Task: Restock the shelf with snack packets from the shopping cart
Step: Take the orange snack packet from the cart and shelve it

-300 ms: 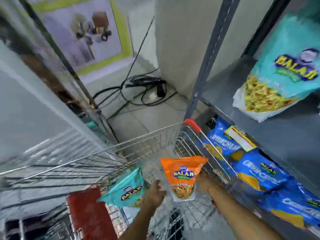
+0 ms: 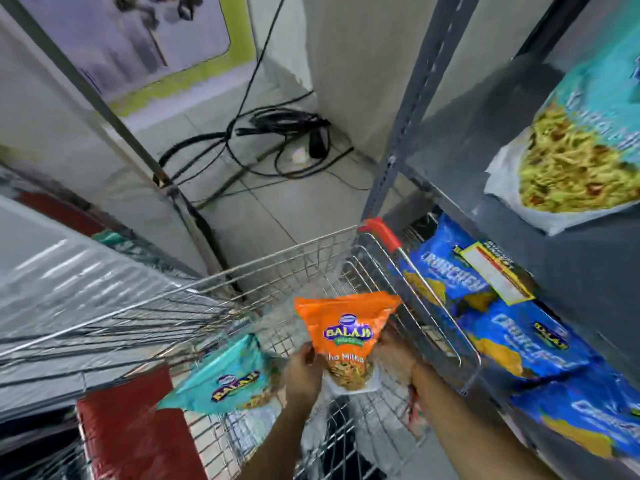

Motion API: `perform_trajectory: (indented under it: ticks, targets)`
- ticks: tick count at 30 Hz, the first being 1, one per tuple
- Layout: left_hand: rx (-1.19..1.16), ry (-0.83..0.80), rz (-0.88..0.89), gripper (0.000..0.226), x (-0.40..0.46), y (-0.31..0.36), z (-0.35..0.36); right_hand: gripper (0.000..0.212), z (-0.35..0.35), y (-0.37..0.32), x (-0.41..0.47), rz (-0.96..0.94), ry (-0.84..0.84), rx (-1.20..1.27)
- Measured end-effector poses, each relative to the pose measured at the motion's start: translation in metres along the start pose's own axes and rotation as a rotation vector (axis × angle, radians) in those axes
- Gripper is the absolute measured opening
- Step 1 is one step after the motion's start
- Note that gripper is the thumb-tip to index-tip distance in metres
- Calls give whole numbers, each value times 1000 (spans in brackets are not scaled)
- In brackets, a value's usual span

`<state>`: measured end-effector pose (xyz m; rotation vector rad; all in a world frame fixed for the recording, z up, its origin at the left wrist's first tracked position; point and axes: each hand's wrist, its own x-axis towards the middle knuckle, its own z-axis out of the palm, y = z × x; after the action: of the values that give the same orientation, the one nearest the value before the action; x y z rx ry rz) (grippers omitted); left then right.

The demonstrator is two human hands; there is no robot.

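An orange Balaji snack packet (image 2: 346, 337) is held upright over the wire shopping cart (image 2: 284, 268). My left hand (image 2: 303, 372) grips its lower left edge and my right hand (image 2: 398, 362) grips its lower right edge. A teal Balaji packet (image 2: 221, 379) lies tilted in the cart just left of my left hand. The grey metal shelf (image 2: 460, 161) stands to the right. Its lower level holds several blue Crunchex packets (image 2: 519, 334). A teal packet (image 2: 575, 157) lies on the upper level.
The cart has a red corner cap (image 2: 381, 232) near the shelf post and a red child-seat flap (image 2: 131, 434) at the near left. Black cables (image 2: 277, 133) lie coiled on the tiled floor ahead. A glass-fronted cabinet (image 2: 69, 271) flanks the left.
My left hand has come onto the orange packet's lower left edge, so both hands hold it. The packet has risen slightly.
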<state>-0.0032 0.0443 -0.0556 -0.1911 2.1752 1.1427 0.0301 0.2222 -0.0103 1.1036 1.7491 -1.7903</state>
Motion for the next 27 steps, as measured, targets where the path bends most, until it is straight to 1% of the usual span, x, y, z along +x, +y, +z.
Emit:
perform_trajectory:
  ticks: [2,3,5,7,8,11,13,15,17,20,23,27]
  targets:
    - [70,115,-17,36,5,-5,1,28,-8,30,33,-51,90,-198]
    - [74,153,-26,38,5,-7,1,27,-8,26,34,-50,121,-267]
    - [35,209,-36,40,5,-11,4,20,-8,33,47,-115,208,-396]
    - [-25,228,-55,40,-3,-7,5,10,-4,21,38,-172,230,-459]
    - [-52,238,-63,40,-7,-7,5,9,-1,19,36,-197,242,-475]
    - [-164,265,-67,36,-23,-4,2,19,-1,6,19,-229,257,-449]
    - [-240,272,-35,31,-35,10,-8,34,-1,-6,0,-238,283,-426]
    - [-306,256,32,30,-49,32,-24,40,-3,-15,-21,-257,315,-354]
    - [-299,254,115,28,-63,54,-40,33,-7,-24,-48,-312,359,-276]
    - [-278,244,236,26,-94,94,-62,17,-16,-38,-94,-402,439,-223]
    - [-278,236,393,26,-139,148,-81,14,-28,-60,-159,-519,564,-147]
    - [-308,157,622,20,-210,216,-98,15,-49,-85,-255,-674,669,-38]
